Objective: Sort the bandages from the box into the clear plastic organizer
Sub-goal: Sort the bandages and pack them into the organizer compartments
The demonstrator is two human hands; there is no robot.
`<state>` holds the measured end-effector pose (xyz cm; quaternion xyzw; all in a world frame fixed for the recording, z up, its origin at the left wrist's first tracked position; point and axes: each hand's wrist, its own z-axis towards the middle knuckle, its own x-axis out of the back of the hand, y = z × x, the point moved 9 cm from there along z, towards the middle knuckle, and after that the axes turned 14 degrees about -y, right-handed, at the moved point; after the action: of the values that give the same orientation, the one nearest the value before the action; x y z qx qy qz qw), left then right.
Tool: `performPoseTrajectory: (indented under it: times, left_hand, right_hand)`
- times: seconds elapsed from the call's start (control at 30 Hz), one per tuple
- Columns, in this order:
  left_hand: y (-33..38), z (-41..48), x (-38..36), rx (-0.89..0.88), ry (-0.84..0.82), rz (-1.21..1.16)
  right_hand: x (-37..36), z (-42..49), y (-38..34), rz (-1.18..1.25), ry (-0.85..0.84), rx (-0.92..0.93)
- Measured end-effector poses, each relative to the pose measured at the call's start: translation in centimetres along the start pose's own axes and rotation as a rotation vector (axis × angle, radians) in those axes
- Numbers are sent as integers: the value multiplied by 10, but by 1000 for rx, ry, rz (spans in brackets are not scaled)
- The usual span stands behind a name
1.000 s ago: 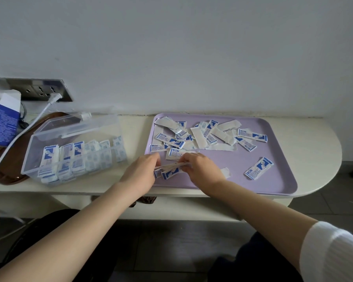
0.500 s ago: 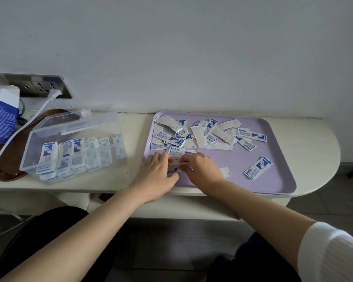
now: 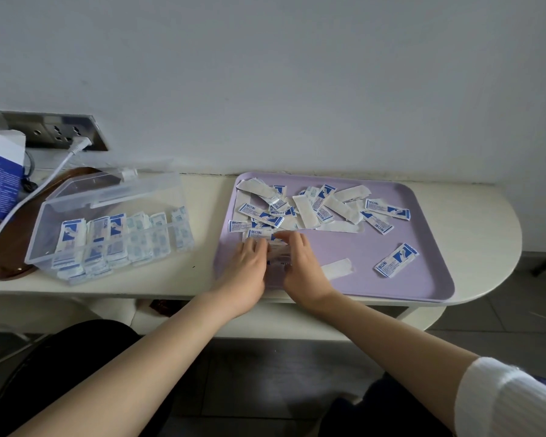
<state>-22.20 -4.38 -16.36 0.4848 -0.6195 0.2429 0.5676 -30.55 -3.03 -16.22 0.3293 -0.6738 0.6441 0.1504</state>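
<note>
Cream shelf (image 3: 473, 216) against a pale wall, with a lilac tray (image 3: 423, 279) on its right half. Change since a second ago: the left hand (image 3: 249, 266) has come off the tray's left rim and onto the tray, and now sits close beside the right hand (image 3: 300, 263). Between them we see a small bundle (image 3: 279, 255) of bandages, blurred. Right fingers curl over it and grip it. Left fingers lie against its left end — we cannot tell whether they pinch.

Behind the hands the loose bandages (image 3: 312, 209) lie in a heap; one wrapped bandage (image 3: 396, 260) lies apart at right. Left of the tray stands the clear organizer (image 3: 114, 197), lid open, with filed bandages (image 3: 101, 234) upright in its compartments. A white cable (image 3: 44, 181) crosses a brown dish (image 3: 0, 247) beside the blue box (image 3: 0, 184).

Wrappers are flat, papery, blue-and-white — organizer walls are thin, glossy plastic.
</note>
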Motion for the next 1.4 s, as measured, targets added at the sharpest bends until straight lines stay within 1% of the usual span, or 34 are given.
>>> performPoseTrajectory:
  times: [0.2,0.33,0.47,0.53,0.57,0.63,0.7,0.83,0.93,1.0,1.1,1.2,1.33,1.4]
  left_hand:
    - [6,-2,7,-25,56,37]
    - [8,-5,3,-12,9,157]
    - [7,-3,2,21,-54,200]
    - [6,-4,7,16,-43,165]
    - [5,-6,10,11,-34,109]
    - [-1,-10,15,9,-34,-65]
    - [-9,-14,20,3,-38,-225]
    - [-27,-19,31,-10,-45,-451]
    - [-35,-27,37,-21,-83,-634]
    - [-37,-35,39,-45,-119,-673]
    - [-44,-45,41,-42,-140,-652]
    - [-54,-56,45,-33,-135,-614]
    - [-68,-72,51,3,-115,-567]
    - [-75,-80,51,20,-114,-511]
  right_hand:
    - [-4,6,-2,-148,-91,60]
    - [-11,6,-4,-346,-178,74]
    - [-7,4,-13,-559,-157,133]
    - [-3,4,-18,-603,-139,159]
    - [-1,4,-19,-607,-124,159]
    - [5,7,-22,-595,-91,143]
    - [12,10,-22,-479,-76,95]
    - [20,11,-24,-65,-185,14]
    - [19,12,-32,95,-267,7]
    - [17,14,-38,156,-288,11]
    - [12,15,-46,182,-328,16]
    - [5,15,-58,141,-345,29]
    - [-4,14,-84,4,-333,103]
    - [-14,13,-95,-158,-354,152]
